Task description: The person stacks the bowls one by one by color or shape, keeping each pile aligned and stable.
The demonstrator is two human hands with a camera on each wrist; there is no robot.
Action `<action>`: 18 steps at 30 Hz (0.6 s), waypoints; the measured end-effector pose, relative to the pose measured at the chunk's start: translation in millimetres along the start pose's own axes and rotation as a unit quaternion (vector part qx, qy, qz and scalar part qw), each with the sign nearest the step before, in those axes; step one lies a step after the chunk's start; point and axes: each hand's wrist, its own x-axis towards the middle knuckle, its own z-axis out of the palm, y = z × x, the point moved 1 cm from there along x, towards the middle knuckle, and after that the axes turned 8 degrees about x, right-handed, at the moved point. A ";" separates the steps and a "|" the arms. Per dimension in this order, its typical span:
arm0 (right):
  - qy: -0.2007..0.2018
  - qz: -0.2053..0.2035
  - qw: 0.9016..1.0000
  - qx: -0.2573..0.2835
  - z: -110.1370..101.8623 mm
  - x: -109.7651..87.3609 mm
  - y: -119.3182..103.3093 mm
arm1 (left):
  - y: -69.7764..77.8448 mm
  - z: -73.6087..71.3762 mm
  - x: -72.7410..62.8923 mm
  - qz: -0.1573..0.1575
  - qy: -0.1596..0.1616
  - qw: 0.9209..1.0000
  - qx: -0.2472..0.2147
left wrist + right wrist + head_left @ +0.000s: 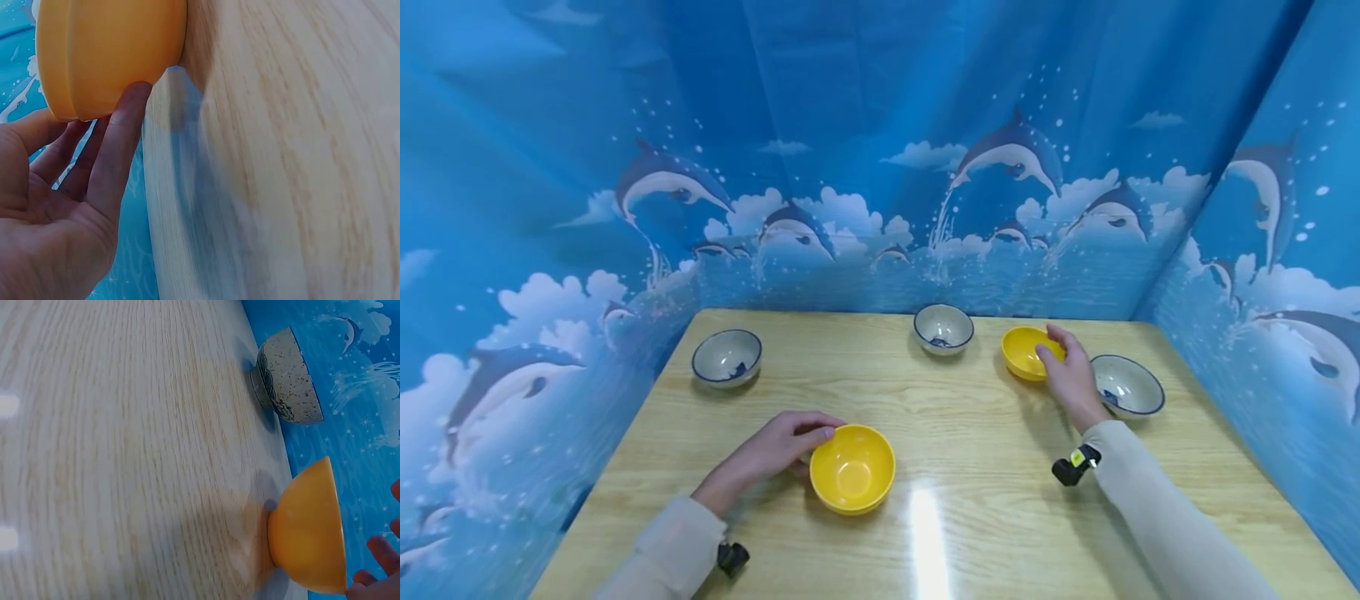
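Note:
Near the middle front of the table, my left hand (790, 446) grips a yellow bowl (853, 471) at its left side. The thumb lies at the rim and the fingers support the outer wall; a second edge below the rim looks like another yellow bowl nested under it. Farther back on the right, my right hand (1071, 375) hovers over the rim of another yellow bowl (1021, 354), which stands upright on the table. In the right wrist view the loosely spread fingers (375, 575) are at rim height beside this bowl (309, 531); firm contact cannot be made out.
Three speckled grey bowls with blue rims stand on the wooden table (760, 533): one at back left (727, 358), one at back centre (943, 329), one right of my right hand (1127, 386). A blue dolphin-print curtain (850, 167) encloses the table's back and sides.

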 end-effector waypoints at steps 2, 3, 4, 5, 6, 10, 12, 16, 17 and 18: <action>0.001 0.005 1.000 0.000 -0.2 1.7 0.9 | -0.7 -0.4 0.1 0.000 -0.001 1.000 -0.001; 0.002 0.008 1.000 0.002 -0.2 2.1 0.8 | -1.0 -0.6 0.0 0.000 -0.002 1.000 -0.002; 0.003 0.010 1.000 0.004 -0.5 2.3 1.2 | -1.2 -0.4 0.2 0.000 -0.003 1.000 -0.004; 0.005 0.012 1.000 0.006 -0.8 2.4 1.2 | -1.4 -0.2 0.3 -0.001 -0.004 1.000 -0.005; 0.006 0.014 1.000 0.008 -1.0 2.4 1.4 | -1.5 -0.1 0.3 -0.001 -0.004 1.000 -0.005; 0.010 0.024 0.999 0.019 -1.7 3.4 3.2 | -1.1 0.1 0.0 -0.001 -0.004 1.000 -0.008; 0.012 0.029 0.999 0.022 -1.9 4.2 5.4 | -0.7 0.0 -0.2 0.000 -0.004 1.000 -0.009; 0.007 0.031 0.999 -0.001 -1.6 6.4 12.5 | -0.8 -0.6 -0.3 0.003 -0.005 1.000 -0.010; 0.005 0.031 0.999 -0.009 -1.3 7.3 14.7 | -1.1 -0.8 -0.2 0.003 -0.005 1.000 -0.010; 0.003 0.031 0.999 -0.016 -1.0 8.2 16.9 | -1.4 -0.9 -0.3 0.004 -0.006 1.000 -0.011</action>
